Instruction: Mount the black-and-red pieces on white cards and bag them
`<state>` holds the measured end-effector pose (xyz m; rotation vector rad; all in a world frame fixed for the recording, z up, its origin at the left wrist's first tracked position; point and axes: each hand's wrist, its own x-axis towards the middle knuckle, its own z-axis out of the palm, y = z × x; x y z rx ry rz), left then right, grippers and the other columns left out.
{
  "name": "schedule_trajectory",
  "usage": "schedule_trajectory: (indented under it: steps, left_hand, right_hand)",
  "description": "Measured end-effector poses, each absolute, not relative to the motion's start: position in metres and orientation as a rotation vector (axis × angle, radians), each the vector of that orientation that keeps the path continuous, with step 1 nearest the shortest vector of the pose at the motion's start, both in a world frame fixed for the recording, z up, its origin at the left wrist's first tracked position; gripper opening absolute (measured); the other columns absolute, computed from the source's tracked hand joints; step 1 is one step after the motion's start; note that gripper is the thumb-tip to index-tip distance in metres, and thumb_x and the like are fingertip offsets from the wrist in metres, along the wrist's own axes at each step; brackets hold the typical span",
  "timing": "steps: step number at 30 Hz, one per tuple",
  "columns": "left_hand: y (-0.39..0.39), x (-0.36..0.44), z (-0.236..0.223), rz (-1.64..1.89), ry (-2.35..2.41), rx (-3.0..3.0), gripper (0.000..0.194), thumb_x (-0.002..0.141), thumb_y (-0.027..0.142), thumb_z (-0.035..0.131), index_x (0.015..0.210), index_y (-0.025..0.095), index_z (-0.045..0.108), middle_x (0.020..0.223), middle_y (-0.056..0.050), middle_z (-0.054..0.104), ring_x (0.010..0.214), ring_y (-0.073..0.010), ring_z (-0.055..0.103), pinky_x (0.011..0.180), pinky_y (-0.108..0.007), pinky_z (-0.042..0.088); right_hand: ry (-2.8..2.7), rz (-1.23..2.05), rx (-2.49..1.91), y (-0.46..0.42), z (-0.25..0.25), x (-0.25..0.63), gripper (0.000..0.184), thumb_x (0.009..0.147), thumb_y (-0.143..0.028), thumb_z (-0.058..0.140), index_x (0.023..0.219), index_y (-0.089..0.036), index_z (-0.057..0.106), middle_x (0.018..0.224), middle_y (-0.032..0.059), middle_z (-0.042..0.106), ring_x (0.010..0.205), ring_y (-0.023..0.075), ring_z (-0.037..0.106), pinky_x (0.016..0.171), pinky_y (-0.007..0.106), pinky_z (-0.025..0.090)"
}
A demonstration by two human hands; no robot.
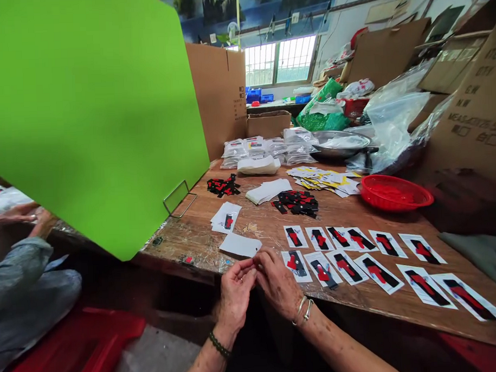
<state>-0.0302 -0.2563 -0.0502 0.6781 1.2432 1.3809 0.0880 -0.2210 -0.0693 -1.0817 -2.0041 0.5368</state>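
Note:
My left hand and my right hand meet at the table's front edge, fingertips pinched together. Whatever is between them is too small or hidden to make out. Just beyond the fingers lies a white card stack. Behind it, a clear bag with a red and black piece rests on more white sheets. To the right of my right hand, two rows of white cards each carry a black strip and a red piece. Farther back are a heap of black and red pieces and a smaller heap.
A green board stands at left by a wire bookend. Packed bags, yellow-white cards, a metal pan and a red basket stand farther back. Another person's sleeve shows at left.

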Motion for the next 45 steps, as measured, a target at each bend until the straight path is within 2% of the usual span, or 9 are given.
schedule_trajectory:
  steps: [3,8,11,18,23,27,32,37,45]
  left_hand:
    - [-0.258,-0.033,-0.049,1.380,1.295,0.761,0.031,0.063,0.030,0.080,0.088,0.013,0.075,0.100,-0.011,0.070,0.081,-0.0187,0.066,0.072,-0.029,0.055]
    - [-0.261,-0.041,-0.052,1.345,1.427,1.021,0.021,0.070,0.030,0.073,0.086,0.016,0.076,0.110,-0.012,0.068,0.093,-0.0243,0.066,0.072,-0.032,0.057]
    - [-0.261,-0.049,-0.054,1.363,1.626,1.360,0.017,0.078,0.022,0.063,0.089,0.019,0.075,0.104,-0.011,0.070,0.097,-0.0250,0.065,0.081,-0.038,0.055]
    - [-0.266,-0.079,-0.058,1.013,1.648,2.190,0.049,0.076,0.007,0.058,0.122,0.023,0.063,0.127,-0.008,0.064,0.127,-0.0282,0.048,0.109,-0.054,0.032]
    - [-0.269,-0.091,-0.062,0.961,1.620,2.321,0.031,0.081,0.008,0.056,0.103,0.024,0.071,0.110,-0.005,0.071,0.112,-0.0244,0.056,0.104,-0.050,0.034]
    - [-0.268,-0.085,-0.056,1.058,1.674,2.304,0.025,0.084,0.008,0.050,0.088,0.022,0.071,0.089,-0.004,0.072,0.093,-0.0208,0.060,0.094,-0.043,0.039]
    - [-0.273,-0.078,-0.025,1.213,1.715,2.241,0.015,0.089,0.022,0.053,0.091,0.021,0.068,0.090,-0.005,0.070,0.089,-0.0200,0.060,0.090,-0.038,0.042]
    - [-0.288,-0.075,-0.003,1.547,1.859,2.159,0.014,0.087,0.024,0.058,0.098,0.021,0.066,0.089,-0.005,0.066,0.086,-0.0194,0.059,0.082,-0.033,0.045]
    - [-0.306,-0.050,-0.002,1.495,1.752,1.848,0.012,0.082,0.025,0.065,0.090,0.024,0.074,0.080,-0.005,0.068,0.074,-0.0183,0.060,0.071,-0.030,0.048]
  right_hand:
    - [-2.057,0.575,-0.998,-0.213,-0.066,0.092,0.020,0.081,-0.004,0.051,0.091,-0.020,0.053,0.131,0.0126,0.047,0.117,0.0236,0.051,0.091,0.037,0.048]
    - [-2.185,0.697,-0.974,-0.203,-0.067,0.097,0.018,0.082,-0.009,0.055,0.097,-0.020,0.054,0.097,0.0056,0.064,0.088,0.0199,0.060,0.077,0.034,0.050]
    - [-2.211,0.454,-0.993,-0.201,-0.066,0.096,0.033,0.081,-0.018,0.065,0.112,-0.019,0.053,0.116,0.0122,0.060,0.105,0.0265,0.054,0.086,0.042,0.047]
    - [-2.327,0.313,-0.974,-0.219,-0.066,0.094,0.026,0.083,-0.022,0.068,0.107,-0.021,0.058,0.106,0.0095,0.061,0.096,0.0258,0.053,0.086,0.045,0.044]
    - [-2.289,0.395,-0.947,-0.230,-0.070,0.101,0.048,0.073,-0.013,0.072,0.117,-0.021,0.055,0.126,0.0117,0.055,0.113,0.0304,0.048,0.094,0.051,0.042]
    - [-2.164,0.443,-0.894,-0.233,-0.069,0.100,0.025,0.085,-0.008,0.055,0.104,-0.023,0.062,0.108,0.0090,0.063,0.100,0.0247,0.054,0.087,0.044,0.047]
    - [-1.816,0.984,-0.961,-0.233,-0.054,0.102,0.020,0.091,-0.033,0.053,0.080,-0.021,0.064,0.076,0.0033,0.063,0.074,0.0182,0.056,0.067,0.030,0.046]
    - [-1.194,1.715,-1.012,-0.225,-0.042,0.111,0.045,0.067,-0.059,0.072,0.072,-0.017,0.058,0.057,-0.0038,0.051,0.048,0.0081,0.039,0.045,0.021,0.028]
    - [-1.101,1.537,-1.042,-0.230,-0.033,0.111,0.040,0.058,-0.052,0.080,0.064,-0.017,0.060,0.059,-0.0019,0.055,0.054,0.0109,0.044,0.053,0.024,0.037]
